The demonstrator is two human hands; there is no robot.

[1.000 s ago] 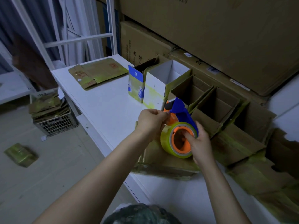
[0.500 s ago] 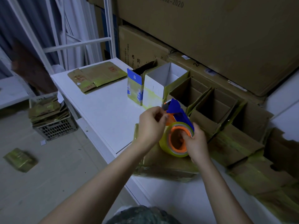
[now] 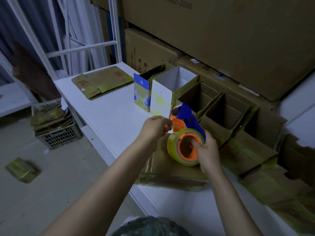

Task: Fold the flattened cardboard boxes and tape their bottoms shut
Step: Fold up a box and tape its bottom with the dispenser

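A blue and orange tape dispenser with a yellowish tape roll hovers over a folded cardboard box lying at the white table's front edge. My right hand grips the roll, with fingers inside its orange core. My left hand pinches the loose tape end by the dispenser's front. A flattened cardboard box lies at the table's far left corner.
Several open folded boxes stand in a row behind the dispenser, with a white box and a blue-labelled one at its left end. Large cartons are stacked behind. A crate of flat cardboard sits on the floor, left.
My left hand has drawn slightly back to the left from the dispenser with the tape end. My right hand has shifted its hold on the roll.
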